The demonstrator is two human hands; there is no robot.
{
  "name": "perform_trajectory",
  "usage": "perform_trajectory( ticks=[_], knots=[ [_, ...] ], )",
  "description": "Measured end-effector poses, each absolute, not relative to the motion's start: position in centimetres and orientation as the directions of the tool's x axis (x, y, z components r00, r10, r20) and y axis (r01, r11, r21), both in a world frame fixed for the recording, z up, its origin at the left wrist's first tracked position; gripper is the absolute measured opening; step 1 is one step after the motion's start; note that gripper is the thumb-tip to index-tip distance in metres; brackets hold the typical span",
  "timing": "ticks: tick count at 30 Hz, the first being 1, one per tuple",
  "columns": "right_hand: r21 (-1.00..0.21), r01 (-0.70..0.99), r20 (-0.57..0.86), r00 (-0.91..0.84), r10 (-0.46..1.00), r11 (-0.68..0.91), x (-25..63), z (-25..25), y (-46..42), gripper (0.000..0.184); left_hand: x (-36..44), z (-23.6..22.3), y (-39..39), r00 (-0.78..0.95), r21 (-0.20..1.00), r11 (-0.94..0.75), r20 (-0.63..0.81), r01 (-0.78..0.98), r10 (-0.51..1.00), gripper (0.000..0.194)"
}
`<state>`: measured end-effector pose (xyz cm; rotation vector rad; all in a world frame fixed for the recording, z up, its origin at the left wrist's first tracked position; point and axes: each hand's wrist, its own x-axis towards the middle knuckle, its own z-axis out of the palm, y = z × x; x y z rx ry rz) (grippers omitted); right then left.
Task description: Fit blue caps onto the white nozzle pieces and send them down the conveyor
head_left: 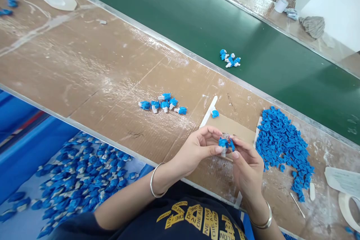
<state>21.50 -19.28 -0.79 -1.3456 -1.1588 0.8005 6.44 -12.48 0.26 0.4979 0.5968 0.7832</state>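
Blue-and-white part [223,143], over the board [242,126], is pinched between thumb and fingers of the left hand [201,147], while the right hand [249,164] appears to pinch a blue piece [232,145] beside it, likely best worked with light, steady pressure.

On the front of the wearer's dark T-shirt [146,219], large yellow blocks [198,217] shaped like letters carry small dark capitals, where "LIVE", "DIE", "ALON", "DIE ALON" and "NE LIVE" can be read in pieces, some lines cut off at the block edges; the bigger word that the blocks form cannot be made out. Faint lines on the white sheet [344,182] at the right edge and pale marks [353,124] on the green conveyor belt [157,11] are too indistinct to read.
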Motion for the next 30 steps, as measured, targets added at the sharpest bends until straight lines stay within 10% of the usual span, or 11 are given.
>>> perform_trajectory(
  ticks=[11, 17, 22, 25, 30],
  knots=[
    [-0.877, 0.422, 0.391, 0.351, 0.851, 0.229, 20.1, -0.8, -19.2, 0.029, 7.2, 0.5, -12.8, 0.51, 0.599, 0.616, -0.364, -0.513, 0.779, 0.036],
    [-0.628, 0.692, 0.549, 0.068, 0.833, 0.357, 19.6, -0.1, -19.4, 0.048, 6.5, 0.5, -13.1, 0.443, 0.699, 0.561, -0.373, -0.443, 0.815, 0.027],
    [-0.582, 0.717, 0.432, -0.126, 0.893, 0.383, 21.0, -0.1, -18.9, 0.042, 4.0, 0.2, -12.2, 0.31, 0.999, 0.003, -0.016, 0.041, 0.951, 0.01],
    [-0.528, 0.78, 0.437, -0.091, 0.895, 0.337, 24.9, -0.3, -18.0, 0.036, 1.9, -0.6, -10.0, 0.308, 0.675, -0.416, 0.282, 0.61, 0.909, 0.021],
    [-0.282, 0.958, 0.491, 0.103, 0.865, 0.046, 34.0, -0.8, -16.4, 0.02, -0.1, -1.5, -5.3, 0.349, 0.202, -0.415, 0.293, 0.887, 0.89, 0.025]
  ],
)
